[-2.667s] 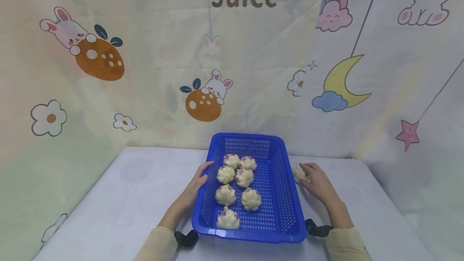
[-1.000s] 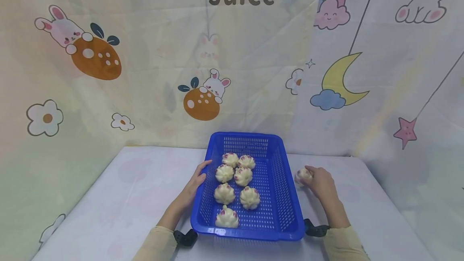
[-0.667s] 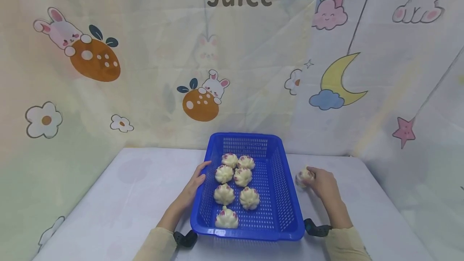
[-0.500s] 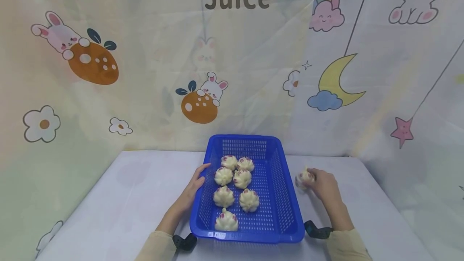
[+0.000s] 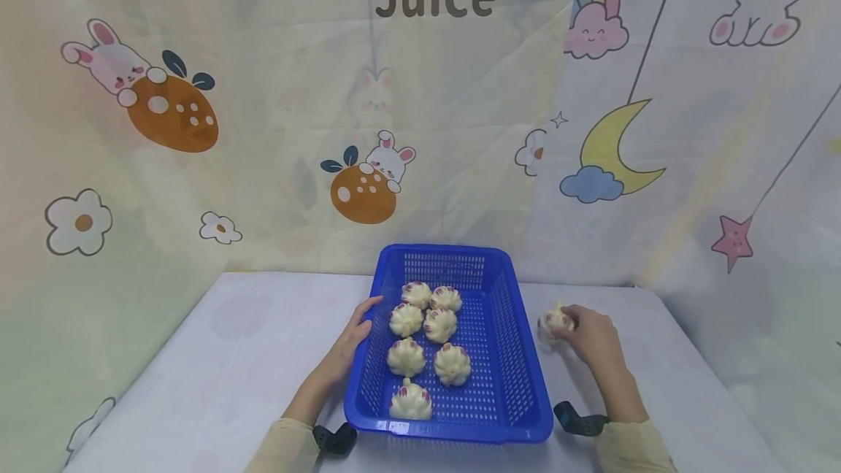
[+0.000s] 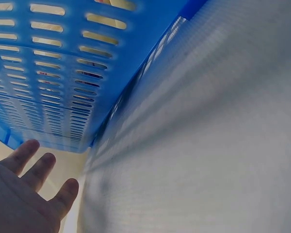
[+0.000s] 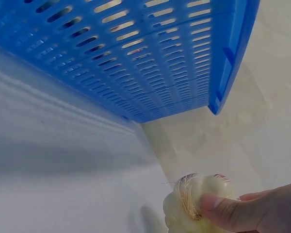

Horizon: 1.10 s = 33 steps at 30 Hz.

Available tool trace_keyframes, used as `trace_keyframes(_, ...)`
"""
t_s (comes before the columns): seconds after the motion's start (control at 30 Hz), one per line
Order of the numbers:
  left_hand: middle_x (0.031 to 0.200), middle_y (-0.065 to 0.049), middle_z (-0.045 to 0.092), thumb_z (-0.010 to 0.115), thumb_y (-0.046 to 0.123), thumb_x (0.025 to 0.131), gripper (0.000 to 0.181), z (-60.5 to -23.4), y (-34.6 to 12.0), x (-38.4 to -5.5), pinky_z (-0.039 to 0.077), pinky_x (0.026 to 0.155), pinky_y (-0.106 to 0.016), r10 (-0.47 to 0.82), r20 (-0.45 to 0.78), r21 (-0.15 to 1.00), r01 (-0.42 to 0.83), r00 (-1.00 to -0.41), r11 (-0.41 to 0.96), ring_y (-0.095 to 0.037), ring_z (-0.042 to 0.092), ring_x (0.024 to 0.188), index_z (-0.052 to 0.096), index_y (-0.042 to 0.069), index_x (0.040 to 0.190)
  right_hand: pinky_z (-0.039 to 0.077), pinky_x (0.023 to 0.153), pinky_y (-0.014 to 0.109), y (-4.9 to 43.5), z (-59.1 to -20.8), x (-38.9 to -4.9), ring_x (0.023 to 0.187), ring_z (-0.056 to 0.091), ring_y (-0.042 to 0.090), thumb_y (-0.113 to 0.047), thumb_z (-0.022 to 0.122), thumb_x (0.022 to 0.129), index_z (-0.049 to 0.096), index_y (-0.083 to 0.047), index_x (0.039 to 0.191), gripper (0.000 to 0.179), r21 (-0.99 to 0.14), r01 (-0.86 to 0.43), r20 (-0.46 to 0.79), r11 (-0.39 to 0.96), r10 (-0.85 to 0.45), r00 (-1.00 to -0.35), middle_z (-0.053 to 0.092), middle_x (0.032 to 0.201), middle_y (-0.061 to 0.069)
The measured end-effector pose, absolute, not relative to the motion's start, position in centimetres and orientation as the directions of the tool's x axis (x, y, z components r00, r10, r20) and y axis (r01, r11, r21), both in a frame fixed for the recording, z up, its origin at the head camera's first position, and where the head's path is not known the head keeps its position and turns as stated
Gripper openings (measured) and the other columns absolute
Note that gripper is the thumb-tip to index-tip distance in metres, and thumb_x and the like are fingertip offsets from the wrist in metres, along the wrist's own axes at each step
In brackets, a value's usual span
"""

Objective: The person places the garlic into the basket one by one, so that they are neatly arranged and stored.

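Note:
Beside the right wall of a blue plastic basket (image 5: 449, 429), my right hand (image 5: 594, 338) holds a white garlic bulb (image 5: 554, 321) with purple streaks. The right wrist view shows the thumb (image 7: 228, 211) pressed on the bulb near its tuft of dry roots (image 7: 186, 196). My left hand (image 5: 343, 349) lies along the basket's left side, fingertips at the rim. In the left wrist view its fingers (image 6: 41, 170) are extended and spread next to the slotted wall. Several more garlic bulbs (image 5: 406, 358) sit in the basket, mostly toward its left.
A white-covered table (image 5: 250, 356) carries the basket. Behind it hangs a printed curtain (image 5: 276, 93) that also closes off both sides. Black wrist devices (image 5: 580, 419) are worn below both hands, close to the basket's front corners.
My right hand has shifted slightly to the right, away from the basket, with the garlic bulb turning in its fingers. The left hand and the bulbs in the basket stay put.

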<state>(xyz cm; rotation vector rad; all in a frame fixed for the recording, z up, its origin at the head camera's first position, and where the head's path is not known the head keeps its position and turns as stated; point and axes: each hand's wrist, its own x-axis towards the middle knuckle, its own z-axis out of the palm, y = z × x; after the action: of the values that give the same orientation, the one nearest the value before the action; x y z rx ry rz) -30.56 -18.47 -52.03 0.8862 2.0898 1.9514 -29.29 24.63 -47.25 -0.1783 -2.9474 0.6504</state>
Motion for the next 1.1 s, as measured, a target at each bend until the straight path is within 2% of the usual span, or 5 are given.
trace_keyframes(0.27, 0.154, -0.028, 0.006, 0.018, 0.018, 0.101, 0.050, -51.9, -18.4, -30.4, 0.029, 0.104, -0.065, 0.506, 0.271, 0.951, 0.308, -0.819, -0.011, -0.052, 0.017, 0.138, 0.011, 0.015, 0.150, 0.047, 0.080, 0.055, 24.7, -46.4, -29.0, 0.101, 0.059, 0.046, -0.022, 0.072, 0.082, 0.057, 0.006, 0.123, 0.052, -0.470, 0.051, 0.129, 0.881, 0.126, -0.984, 0.063, 0.112, 0.031)
trace_keyframes(0.57, 0.153, -0.029, 0.006, 0.018, 0.017, 0.101, 0.050, -52.1, -18.5, -30.6, 0.032, 0.103, -0.063, 0.506, 0.279, 0.947, 0.321, -0.816, -0.005, -0.053, 0.018, 0.137, 0.011, 0.014, 0.150, 0.049, 0.083, 0.054, 24.2, -45.8, -28.8, 0.106, 0.059, 0.045, -0.021, 0.072, 0.082, 0.055, 0.005, 0.126, 0.054, -0.496, 0.056, 0.133, 0.866, 0.140, -0.981, 0.057, 0.123, 0.030)
trace_keyframes(0.9, 0.152, -0.028, 0.010, 0.018, 0.018, 0.101, 0.050, -52.1, -18.5, -30.6, 0.032, 0.103, -0.063, 0.501, 0.283, 0.945, 0.326, -0.818, -0.002, -0.052, 0.021, 0.137, 0.012, 0.014, 0.150, 0.050, 0.082, 0.052, 23.9, -45.4, -28.7, 0.106, 0.060, 0.045, -0.018, 0.071, 0.083, 0.055, 0.005, 0.127, 0.051, -0.507, 0.056, 0.151, 0.860, 0.152, -0.977, 0.057, 0.123, 0.030)
trace_keyframes(1.1, 0.152, -0.027, 0.013, 0.019, 0.017, 0.101, 0.050, -52.2, -18.4, -30.7, 0.034, 0.103, -0.056, 0.496, 0.296, 0.942, 0.337, -0.816, -0.008, -0.051, 0.023, 0.136, 0.013, 0.013, 0.150, 0.052, 0.080, 0.051, 23.7, -44.8, -28.5, 0.105, 0.060, 0.045, -0.019, 0.072, 0.083, 0.054, 0.005, 0.127, 0.054, -0.520, 0.059, 0.157, 0.852, 0.163, -0.974, 0.057, 0.123, 0.031)
